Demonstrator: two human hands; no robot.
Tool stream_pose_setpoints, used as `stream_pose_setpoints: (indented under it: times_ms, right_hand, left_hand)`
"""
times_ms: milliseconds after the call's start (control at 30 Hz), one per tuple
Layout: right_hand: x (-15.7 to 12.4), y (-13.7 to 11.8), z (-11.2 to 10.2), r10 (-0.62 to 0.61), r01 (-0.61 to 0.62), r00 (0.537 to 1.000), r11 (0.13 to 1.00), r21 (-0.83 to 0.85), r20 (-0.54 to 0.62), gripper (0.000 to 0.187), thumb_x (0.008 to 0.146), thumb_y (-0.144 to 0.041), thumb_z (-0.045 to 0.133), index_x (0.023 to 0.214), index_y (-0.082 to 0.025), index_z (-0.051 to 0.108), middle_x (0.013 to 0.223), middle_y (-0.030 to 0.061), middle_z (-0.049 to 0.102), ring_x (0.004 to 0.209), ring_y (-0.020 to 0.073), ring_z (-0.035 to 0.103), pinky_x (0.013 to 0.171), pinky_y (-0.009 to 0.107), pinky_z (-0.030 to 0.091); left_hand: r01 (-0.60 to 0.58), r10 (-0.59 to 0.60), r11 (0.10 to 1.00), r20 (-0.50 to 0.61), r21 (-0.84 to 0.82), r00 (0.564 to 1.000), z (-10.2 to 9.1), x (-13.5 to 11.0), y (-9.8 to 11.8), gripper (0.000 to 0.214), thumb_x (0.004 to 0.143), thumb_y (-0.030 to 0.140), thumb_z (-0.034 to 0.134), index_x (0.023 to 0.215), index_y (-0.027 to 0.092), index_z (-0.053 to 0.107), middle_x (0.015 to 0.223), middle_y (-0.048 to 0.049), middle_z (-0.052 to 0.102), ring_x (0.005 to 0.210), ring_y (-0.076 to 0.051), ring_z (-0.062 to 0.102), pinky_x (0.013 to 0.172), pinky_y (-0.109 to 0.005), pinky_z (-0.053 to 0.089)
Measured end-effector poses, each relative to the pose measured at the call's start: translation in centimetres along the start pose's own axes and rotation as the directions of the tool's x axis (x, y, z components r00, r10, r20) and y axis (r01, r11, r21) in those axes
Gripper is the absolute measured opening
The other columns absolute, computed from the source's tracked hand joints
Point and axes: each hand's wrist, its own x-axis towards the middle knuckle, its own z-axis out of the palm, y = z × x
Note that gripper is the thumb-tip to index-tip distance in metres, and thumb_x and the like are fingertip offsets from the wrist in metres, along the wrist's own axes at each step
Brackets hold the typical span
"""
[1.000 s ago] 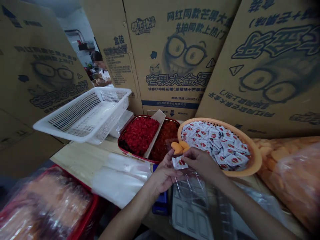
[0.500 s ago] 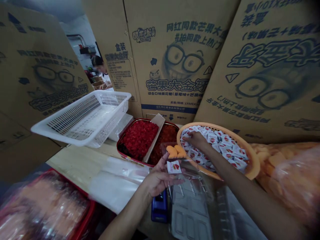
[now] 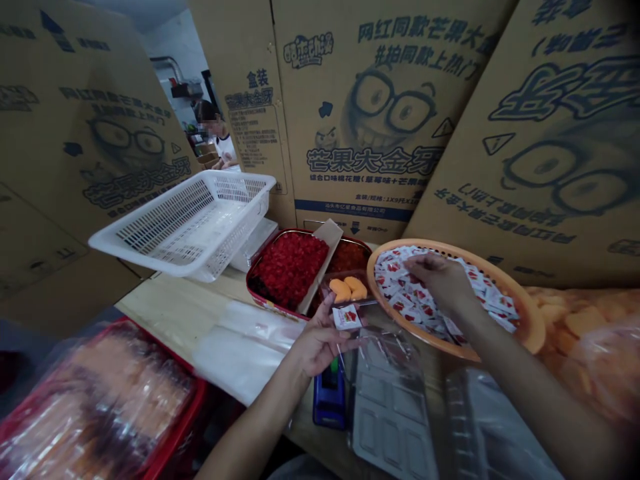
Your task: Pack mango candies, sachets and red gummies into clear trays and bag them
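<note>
Head view: one sachet (image 3: 347, 318) is gripped at the fingertips of the left hand (image 3: 320, 341), just beside two orange pieces (image 3: 349, 289). The right hand (image 3: 439, 280) rests on sachets (image 3: 395, 280) heaped in one orange basket (image 3: 510, 300); whether its partly hidden grip holds any cannot be determined, and the sachets cannot be counted.

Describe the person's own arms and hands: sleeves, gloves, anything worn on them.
The left hand and the right hand are bare, with no gloves. The left forearm and the right forearm show no sleeve down to the edge of the view. No watch, bracelet or ring can be made out on either arm.
</note>
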Motion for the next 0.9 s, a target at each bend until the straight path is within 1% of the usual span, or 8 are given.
stream_pose_setpoints:
  times_ms: [67, 133, 367, 533, 633, 700, 800, 900]
  right_hand:
    - [-2.0, -1.0, 0.1, 0.045, -0.064, 0.994, 0.979, 0.193, 0.103, 0.021, 0.069, -0.04, 0.062, 0.075, -0.02, 0.063, 0.065, 0.0015, 0.063, 0.052, 0.0144, 0.051, 0.048, 0.026, 0.039]
    - [-4.0, -1.8, 0.6, 0.037, -0.082, 0.979, 0.972, 0.222, 0.198, 0.018, 0.067, -0.039, 0.064, 0.074, -0.022, 0.063, 0.068, 0.0015, 0.065, 0.055, 0.0155, 0.054, 0.05, 0.026, 0.042]
    - [-7.0, -3.3, 3.2, -0.03, 0.026, 0.96, 0.999, 0.019, 0.28, 0.012, 0.072, -0.029, 0.056, 0.08, -0.021, 0.06, 0.072, 0.0016, 0.066, 0.067, 0.0179, 0.06, 0.061, 0.028, 0.045]
    - [-6.1, -4.0, 3.7, -0.162, 0.193, 0.959, 0.974, -0.115, 0.234, 0.015, 0.075, -0.032, 0.058, 0.083, -0.019, 0.062, 0.081, 0.004, 0.065, 0.076, 0.0191, 0.06, 0.068, 0.029, 0.045]
    - [-4.7, -4.0, 4.5, -0.158, 0.209, 0.963, 0.95, -0.231, 0.22, 0.015, 0.083, -0.024, 0.05, 0.089, -0.018, 0.062, 0.089, 0.0047, 0.066, 0.081, 0.018, 0.061, 0.072, 0.028, 0.045]
    - [-4.0, -3.7, 5.8, -0.148, 0.272, 0.931, 0.89, -0.366, 0.333, 0.018, 0.085, -0.016, 0.047, 0.092, -0.019, 0.063, 0.093, 0.0043, 0.067, 0.085, 0.0167, 0.061, 0.075, 0.026, 0.044]
    - [-3.6, -3.2, 8.7, -0.137, 0.427, 0.846, 0.752, -0.502, 0.515, 0.018, 0.083, -0.012, 0.051, 0.094, -0.018, 0.064, 0.095, 0.0052, 0.066, 0.089, 0.0168, 0.06, 0.077, 0.024, 0.043]
    - [-3.7, -3.1, 11.7, -0.131, 0.438, 0.862, 0.679, -0.589, 0.49, 0.029, 0.08, -0.011, 0.056, 0.108, -0.015, 0.061, 0.109, 0.0131, 0.059, 0.102, 0.0244, 0.055, 0.079, 0.029, 0.043]
  left_hand:
    - [-0.032, 0.032, 0.999, -0.006, -0.009, 0.999, 0.0, -0.1, 0.1, 0.09, 0.061, -0.004, 0.066, 0.135, 0.037, 0.035, 0.119, -0.0033, 0.062, 0.11, -0.027, 0.06, 0.097, -0.052, 0.042]
    - [-0.057, 0.056, 0.998, -0.015, -0.013, 0.998, 0.0, -0.2, 0.2, 0.089, 0.061, -0.004, 0.066, 0.134, 0.036, 0.036, 0.118, -0.0034, 0.062, 0.109, -0.028, 0.06, 0.097, -0.053, 0.041]
    - [-0.056, 0.056, 0.998, -0.068, -0.005, 0.996, 0.1, -1.1, 1.0, 0.092, 0.059, -0.005, 0.066, 0.135, 0.033, 0.033, 0.122, -0.0051, 0.061, 0.107, -0.026, 0.061, 0.096, -0.051, 0.043]
    - [-0.094, 0.095, 0.996, -0.065, 0.006, 0.993, -1.3, -2.2, 2.1, 0.089, 0.062, -0.004, 0.064, 0.136, 0.034, 0.033, 0.122, -0.0036, 0.061, 0.11, -0.025, 0.06, 0.098, -0.051, 0.043]
    - [-0.121, 0.123, 0.992, -0.104, 0.019, 0.987, -2.7, -3.5, 3.3, 0.091, 0.063, -0.004, 0.064, 0.138, 0.036, 0.032, 0.123, -0.0031, 0.06, 0.109, -0.025, 0.061, 0.099, -0.052, 0.042]
    - [-0.14, 0.145, 0.989, -0.133, 0.049, 0.98, -3.7, -4.5, 4.3, 0.091, 0.065, -0.003, 0.064, 0.14, 0.036, 0.03, 0.123, -0.0034, 0.06, 0.109, -0.026, 0.061, 0.099, -0.052, 0.042]
    - [-0.169, 0.183, 0.981, -0.167, 0.094, 0.969, -5.2, -5.9, 5.8, 0.091, 0.066, -0.003, 0.064, 0.141, 0.037, 0.03, 0.125, -0.0031, 0.06, 0.109, -0.026, 0.06, 0.1, -0.051, 0.042]
    - [-0.18, 0.198, 0.978, -0.197, 0.105, 0.96, -6.4, -7.0, 6.9, 0.09, 0.067, -0.003, 0.063, 0.141, 0.036, 0.029, 0.124, -0.0028, 0.061, 0.11, -0.025, 0.06, 0.102, -0.049, 0.041]
